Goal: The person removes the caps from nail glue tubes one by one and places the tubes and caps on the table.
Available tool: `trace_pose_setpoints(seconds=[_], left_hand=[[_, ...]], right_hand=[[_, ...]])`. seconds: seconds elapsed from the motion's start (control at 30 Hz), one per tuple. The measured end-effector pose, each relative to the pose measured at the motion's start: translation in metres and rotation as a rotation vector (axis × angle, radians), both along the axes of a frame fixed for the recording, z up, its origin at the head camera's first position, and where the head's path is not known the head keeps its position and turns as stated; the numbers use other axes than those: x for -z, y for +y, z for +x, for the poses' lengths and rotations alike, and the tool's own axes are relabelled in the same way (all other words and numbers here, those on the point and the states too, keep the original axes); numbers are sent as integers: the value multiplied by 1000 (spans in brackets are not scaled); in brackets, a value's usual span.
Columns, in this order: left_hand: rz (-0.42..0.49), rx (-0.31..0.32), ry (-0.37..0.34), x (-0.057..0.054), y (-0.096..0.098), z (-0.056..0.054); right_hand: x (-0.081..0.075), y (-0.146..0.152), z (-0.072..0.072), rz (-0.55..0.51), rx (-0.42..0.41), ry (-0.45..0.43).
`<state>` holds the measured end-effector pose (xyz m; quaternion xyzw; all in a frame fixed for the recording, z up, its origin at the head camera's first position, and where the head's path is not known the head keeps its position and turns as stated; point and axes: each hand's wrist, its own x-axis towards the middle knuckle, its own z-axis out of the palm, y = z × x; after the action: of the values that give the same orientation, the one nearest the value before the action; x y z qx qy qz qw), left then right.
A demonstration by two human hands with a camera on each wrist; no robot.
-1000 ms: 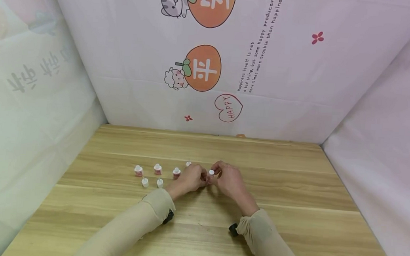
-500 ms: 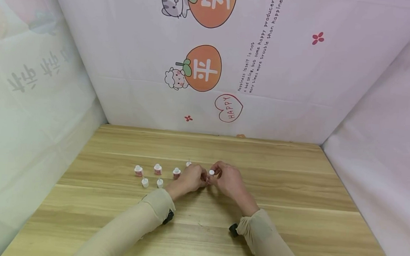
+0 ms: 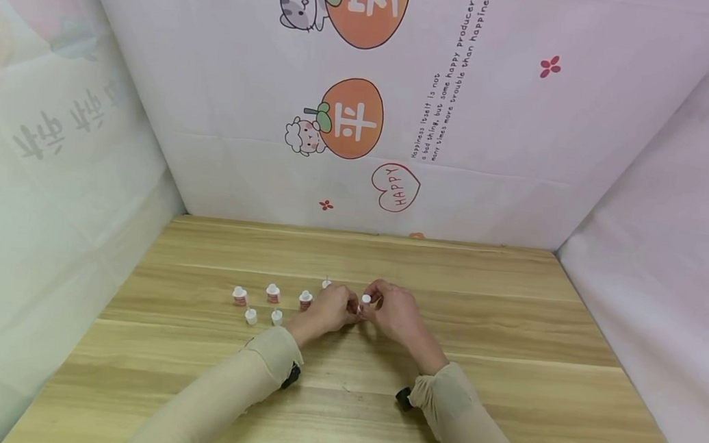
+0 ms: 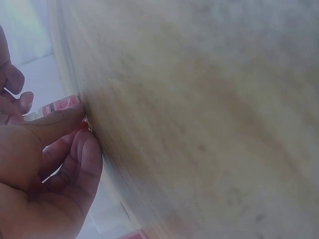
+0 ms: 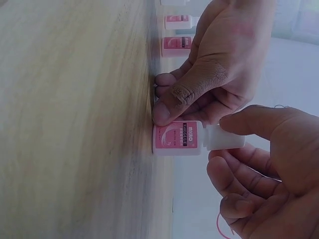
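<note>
A small nail glue bottle (image 5: 175,142) with a pink label stands upright on the table between both hands. My left hand (image 3: 330,309) pinches it low down, thumb beside the label and its other fingers curled behind. The right hand (image 3: 397,312) grips the white cap (image 5: 225,138) on top, between thumb and fingers. From the head view only the cap's top shows, the body being mostly covered by fingers. In the left wrist view the pink label (image 4: 64,103) shows past my left thumb.
Left of the hands stand three similar bottles, one being the nearest bottle (image 3: 305,300). Upturned white caps with thin stems sit around them, such as the front cap (image 3: 276,317) and the back cap (image 3: 326,284). Printed white cloth (image 3: 489,155) walls the wooden table (image 3: 502,410).
</note>
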<state>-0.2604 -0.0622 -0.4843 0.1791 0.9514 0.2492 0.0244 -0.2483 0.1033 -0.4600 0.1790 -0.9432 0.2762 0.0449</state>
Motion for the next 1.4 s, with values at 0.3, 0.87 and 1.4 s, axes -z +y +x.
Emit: trace_pose_setpoints(seconds=[0.3, 0.87, 1.4], left_hand=[[-3, -1, -24, -1, 0, 1], [-17, 7, 3, -1, 0, -1], [-6, 6, 5, -1, 0, 0]], right_hand=[[3, 1, 0, 13, 18, -6], [-1, 0, -1, 3, 3, -17], [-2, 0, 0, 0, 5, -32]])
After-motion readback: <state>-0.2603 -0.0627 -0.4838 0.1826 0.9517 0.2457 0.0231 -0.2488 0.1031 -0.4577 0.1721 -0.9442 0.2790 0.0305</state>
